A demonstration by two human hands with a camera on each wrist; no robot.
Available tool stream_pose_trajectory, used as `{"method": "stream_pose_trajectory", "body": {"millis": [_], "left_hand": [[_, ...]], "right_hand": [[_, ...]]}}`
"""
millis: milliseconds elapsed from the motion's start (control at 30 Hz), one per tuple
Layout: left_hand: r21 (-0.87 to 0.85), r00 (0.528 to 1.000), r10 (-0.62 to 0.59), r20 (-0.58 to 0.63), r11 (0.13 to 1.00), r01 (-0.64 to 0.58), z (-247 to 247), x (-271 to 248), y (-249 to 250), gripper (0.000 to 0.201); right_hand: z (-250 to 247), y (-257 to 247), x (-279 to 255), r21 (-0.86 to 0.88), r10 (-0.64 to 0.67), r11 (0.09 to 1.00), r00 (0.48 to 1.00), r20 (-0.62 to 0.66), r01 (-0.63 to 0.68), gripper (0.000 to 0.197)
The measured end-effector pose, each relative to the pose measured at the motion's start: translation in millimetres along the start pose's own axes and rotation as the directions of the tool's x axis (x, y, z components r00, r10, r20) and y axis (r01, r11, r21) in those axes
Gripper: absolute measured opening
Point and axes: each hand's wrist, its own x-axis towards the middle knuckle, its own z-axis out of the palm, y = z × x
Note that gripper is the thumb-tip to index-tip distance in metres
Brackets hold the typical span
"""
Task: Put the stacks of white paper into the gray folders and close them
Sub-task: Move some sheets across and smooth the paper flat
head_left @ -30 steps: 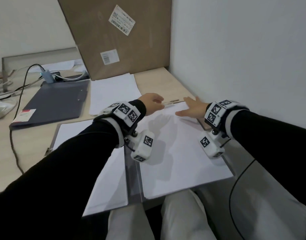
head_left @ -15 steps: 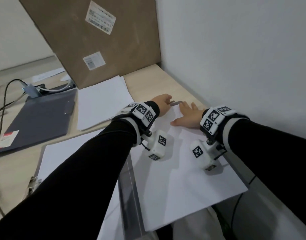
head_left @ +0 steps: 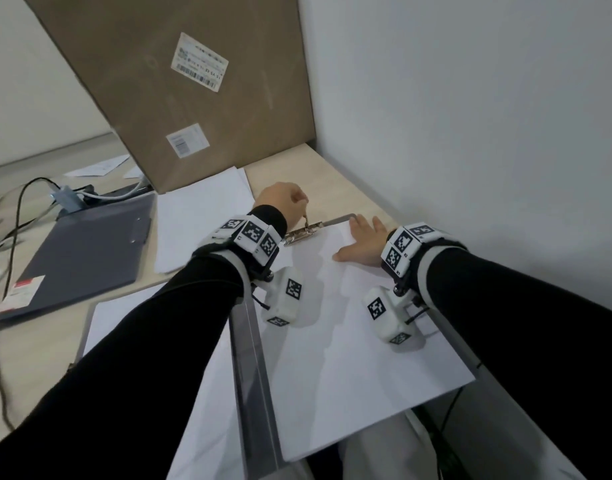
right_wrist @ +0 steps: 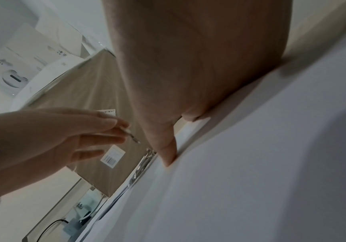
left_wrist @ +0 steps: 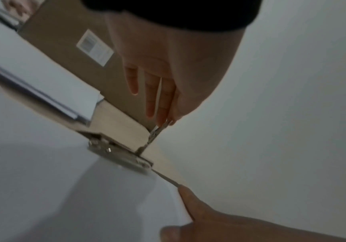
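An open gray folder [head_left: 252,358] lies in front of me, with a stack of white paper [head_left: 349,341] on its right half and another sheet [head_left: 107,323] on its left half. At the stack's top edge sits the metal clip [head_left: 303,233]. My left hand [head_left: 302,206] pinches the clip's lever [left_wrist: 157,131] and holds it raised above the clip base [left_wrist: 118,153]. My right hand [head_left: 360,230] lies flat on the stack's top right corner, fingers straight, and presses it down. A second gray folder [head_left: 83,254] lies closed at the left, next to another white stack [head_left: 200,216].
A large cardboard box [head_left: 193,98] leans at the back of the desk. A white wall [head_left: 471,133] runs close along the right. Cables [head_left: 20,209] and an adapter lie at the far left. My lap shows below the desk's front edge.
My left hand has lifted the clip lever from flat to upright. The right hand stays flat on the paper's top. The head view has moved closer and tilted.
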Motion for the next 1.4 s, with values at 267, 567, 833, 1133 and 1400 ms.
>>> {"method": "stream_pose_trajectory", "body": {"millis": [267, 567, 833, 1133, 1400], "left_hand": [[0.216, 0.978, -0.143, 0.151, 0.970, 0.109, -12.4, -21.0, -36.0, 0.036], [0.375, 0.915, -0.216, 0.341, 0.924, 0.078, 3.6, -20.9, -44.3, 0.042], [0.098, 0.894, -0.297, 0.336, 0.955, 0.280, 7.1, -18.4, -62.9, 0.048], [0.052, 0.905, -0.293, 0.309, 0.955, 0.291, 0.5, -34.8, -55.6, 0.044], [0.012, 0.962, -0.117, 0.247, 0.993, 0.117, -11.5, -75.5, -52.6, 0.050]], "right_hand": [[-3.8, -3.1, -8.1, -0.005, 0.007, 1.000, 1.000, 0.001, -0.007, 0.091], [-4.5, -1.3, -3.3, -0.038, 0.012, 0.999, 1.000, 0.027, -0.011, 0.091], [-5.2, 1.5, 0.1, -0.066, 0.016, 0.998, 0.999, 0.051, -0.013, 0.092], [-8.1, 0.9, -0.2, -0.050, 0.029, 0.998, 0.998, 0.049, -0.027, 0.090], [-30.1, 12.6, -34.6, 0.501, 0.078, 0.862, 0.956, -0.283, 0.078, 0.046]]}}
